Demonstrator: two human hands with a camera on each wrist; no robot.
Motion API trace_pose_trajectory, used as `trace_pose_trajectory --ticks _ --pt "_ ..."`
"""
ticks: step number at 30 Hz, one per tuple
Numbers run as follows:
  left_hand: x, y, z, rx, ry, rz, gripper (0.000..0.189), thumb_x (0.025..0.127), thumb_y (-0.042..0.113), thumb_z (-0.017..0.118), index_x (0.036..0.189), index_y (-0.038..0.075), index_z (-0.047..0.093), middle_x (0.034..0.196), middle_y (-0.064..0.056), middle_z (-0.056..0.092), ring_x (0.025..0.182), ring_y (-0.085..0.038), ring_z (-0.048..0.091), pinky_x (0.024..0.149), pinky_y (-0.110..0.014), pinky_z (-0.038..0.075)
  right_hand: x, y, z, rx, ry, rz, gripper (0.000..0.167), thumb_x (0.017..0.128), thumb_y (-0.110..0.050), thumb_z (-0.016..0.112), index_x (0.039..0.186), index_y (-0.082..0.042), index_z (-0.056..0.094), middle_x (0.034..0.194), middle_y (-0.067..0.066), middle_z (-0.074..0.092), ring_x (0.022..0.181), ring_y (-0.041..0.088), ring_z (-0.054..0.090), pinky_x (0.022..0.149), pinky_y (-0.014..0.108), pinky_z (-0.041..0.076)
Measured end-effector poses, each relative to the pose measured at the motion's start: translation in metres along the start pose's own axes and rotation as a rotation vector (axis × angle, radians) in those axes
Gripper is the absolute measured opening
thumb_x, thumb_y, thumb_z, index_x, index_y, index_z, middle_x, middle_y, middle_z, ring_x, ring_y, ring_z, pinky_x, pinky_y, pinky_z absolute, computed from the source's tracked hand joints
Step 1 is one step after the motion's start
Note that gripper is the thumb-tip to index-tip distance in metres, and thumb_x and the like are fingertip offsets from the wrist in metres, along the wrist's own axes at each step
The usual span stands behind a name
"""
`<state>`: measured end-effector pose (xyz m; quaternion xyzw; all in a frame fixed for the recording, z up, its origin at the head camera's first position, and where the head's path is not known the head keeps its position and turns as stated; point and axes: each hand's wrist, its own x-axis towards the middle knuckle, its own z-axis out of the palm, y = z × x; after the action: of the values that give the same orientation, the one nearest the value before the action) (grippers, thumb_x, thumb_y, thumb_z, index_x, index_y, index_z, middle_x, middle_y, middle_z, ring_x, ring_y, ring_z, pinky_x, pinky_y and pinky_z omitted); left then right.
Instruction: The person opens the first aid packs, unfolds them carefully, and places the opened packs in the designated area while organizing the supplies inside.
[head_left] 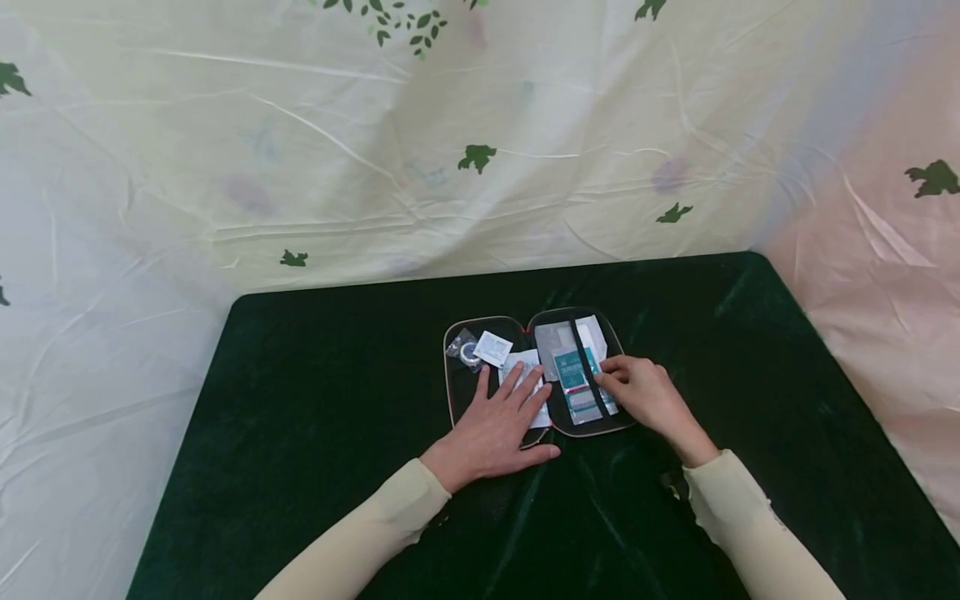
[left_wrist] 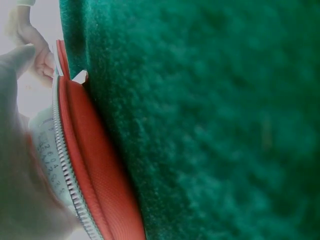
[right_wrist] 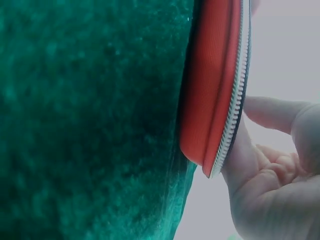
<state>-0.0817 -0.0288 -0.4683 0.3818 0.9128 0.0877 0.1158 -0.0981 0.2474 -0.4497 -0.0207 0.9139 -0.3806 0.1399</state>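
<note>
A small zip case (head_left: 467, 396), black inside, lies spread open like a book; the wrist views show its red shell (right_wrist: 210, 95) and pale zip teeth. My left hand (head_left: 491, 429) rests with spread, straight fingers over a printed white packet (head_left: 540, 415) in the left half, covering part of it. In the right half, teal-and-white packets (head_left: 573, 371) lie beneath a black elastic strap (head_left: 583, 354). My right hand (head_left: 648, 396) pinches a packet's right edge beside the strap with thumb and index finger, the other fingers curled in the right wrist view.
A roll in clear wrap (head_left: 469, 353) and a small white sachet (head_left: 492, 348) lie at the left half's top. White and clear packets (head_left: 551, 337) sit behind the teal ones. Dark green velvety cloth (head_left: 337, 375) covers the table, with a patterned curtain (head_left: 337, 167) behind.
</note>
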Motion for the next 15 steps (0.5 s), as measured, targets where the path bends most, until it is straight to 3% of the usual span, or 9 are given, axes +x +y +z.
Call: trace_pose_trajectory --ticks 15 --pt "-0.0009 0.0001 0.0004 0.006 0.005 0.004 0.092 0.097 0.080 0.031 0.167 0.021 0.023 0.175 -0.002 0.003 0.160 -0.028 -0.002 0.122 -0.066 0.003 0.0020 -0.0007 0.0054 0.025 -0.008 -0.002 0.026 0.104 -0.010 0.060 0.124 0.003 0.069 0.105 0.016 0.071 0.078 0.018 0.067 0.071 0.034 0.055"
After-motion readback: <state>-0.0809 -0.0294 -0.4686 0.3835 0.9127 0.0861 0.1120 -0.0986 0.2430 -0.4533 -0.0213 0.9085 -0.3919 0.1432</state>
